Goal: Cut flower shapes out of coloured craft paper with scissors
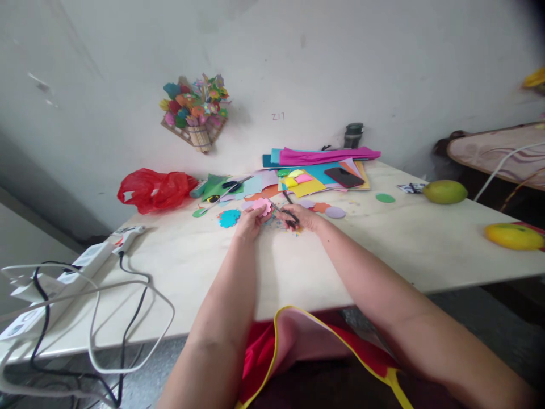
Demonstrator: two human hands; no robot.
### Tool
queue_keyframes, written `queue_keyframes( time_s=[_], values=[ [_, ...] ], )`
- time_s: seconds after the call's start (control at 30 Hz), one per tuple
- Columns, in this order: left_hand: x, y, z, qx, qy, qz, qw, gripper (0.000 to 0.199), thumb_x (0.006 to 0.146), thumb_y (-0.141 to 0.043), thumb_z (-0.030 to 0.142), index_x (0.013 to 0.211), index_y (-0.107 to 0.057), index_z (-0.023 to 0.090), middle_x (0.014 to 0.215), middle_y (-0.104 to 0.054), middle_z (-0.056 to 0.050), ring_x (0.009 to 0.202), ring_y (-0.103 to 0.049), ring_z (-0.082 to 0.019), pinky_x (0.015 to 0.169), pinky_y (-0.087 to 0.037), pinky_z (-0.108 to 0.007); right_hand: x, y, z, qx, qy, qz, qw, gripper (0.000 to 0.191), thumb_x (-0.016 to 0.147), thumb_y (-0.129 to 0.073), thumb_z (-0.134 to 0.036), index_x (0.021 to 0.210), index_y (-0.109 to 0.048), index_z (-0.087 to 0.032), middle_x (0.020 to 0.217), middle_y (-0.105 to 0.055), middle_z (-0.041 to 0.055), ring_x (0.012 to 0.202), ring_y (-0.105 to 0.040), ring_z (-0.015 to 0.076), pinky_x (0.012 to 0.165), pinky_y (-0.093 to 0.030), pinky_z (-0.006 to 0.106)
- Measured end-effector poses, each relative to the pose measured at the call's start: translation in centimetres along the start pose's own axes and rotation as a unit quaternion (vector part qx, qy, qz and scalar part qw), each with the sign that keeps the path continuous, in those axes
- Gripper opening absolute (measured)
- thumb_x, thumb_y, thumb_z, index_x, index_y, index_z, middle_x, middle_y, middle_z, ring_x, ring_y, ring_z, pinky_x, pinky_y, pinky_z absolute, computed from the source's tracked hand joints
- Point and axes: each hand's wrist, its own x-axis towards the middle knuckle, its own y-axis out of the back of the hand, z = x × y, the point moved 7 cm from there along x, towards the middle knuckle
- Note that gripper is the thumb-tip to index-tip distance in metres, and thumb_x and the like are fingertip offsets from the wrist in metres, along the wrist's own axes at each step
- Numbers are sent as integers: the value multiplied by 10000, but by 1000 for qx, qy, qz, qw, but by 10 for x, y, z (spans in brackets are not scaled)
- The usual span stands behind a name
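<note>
My left hand (251,222) pinches a pink scalloped paper flower (262,204) between its fingers, a little above the table. My right hand (307,218) grips dark-handled scissors (291,216), with the blades pointing left, close to the flower's right edge. I cannot tell whether the blades touch the paper. A blue paper flower (229,218), lying on orange paper, is just left of my left hand. Beyond my right hand lie an orange paper flower (321,207) and a lilac paper oval (335,212). Tiny paper scraps (276,225) are scattered between and under my hands.
Coloured sheets (315,165) and a dark phone (344,177) lie at the back. Behind left are other scissors (232,186) and a red plastic bag (155,191). Power strips (87,258) with tangled cables occupy the left edge. A green mango (445,192) and a yellow mango (513,236) lie right.
</note>
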Motion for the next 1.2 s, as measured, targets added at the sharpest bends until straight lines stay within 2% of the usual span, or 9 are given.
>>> queue_keyframes(
  time_s=[0.3, 0.57, 0.93, 1.2],
  values=[
    [0, 0, -1, -18, 3, -1, 1000, 169, 715, -762, 41, 847, -685, 114, 782, -747, -62, 725, -736, -176, 679, -627, -251, 4, 0, 4, 1, 5, 0, 1000, 307, 923, -662, -385, 744, -529, -174, 490, -580, -53, 343, -494, 58, 309, -276, 151],
    [0, 0, 1, -13, 2, 6, 1000, 172, 691, -777, 54, 821, -681, 113, 761, -743, -60, 713, -735, -173, 676, -625, -252, -2, -2, 0, 8, -24, 8, 1000, 261, 892, -701, -350, 778, -539, -179, 474, -549, -68, 331, -468, 58, 315, -279, 156],
    [1, 2, 2, -2, 7, -2, 1000, 208, 698, -789, 66, 877, -694, 117, 832, -752, -82, 801, -748, -212, 702, -628, -281, -2, -1, -3, -4, 3, -6, 1000, 323, 927, -647, -391, 725, -523, -172, 478, -580, -48, 339, -485, 59, 325, -287, 159],
    [-1, 1, 2, -8, 9, 9, 1000, 185, 694, -779, 52, 840, -686, 118, 786, -746, -70, 747, -742, -194, 682, -626, -268, 0, -2, 0, 1, 3, -9, 1000, 332, 919, -669, -417, 746, -526, -173, 488, -589, -49, 339, -490, 57, 318, -278, 156]
  ],
)
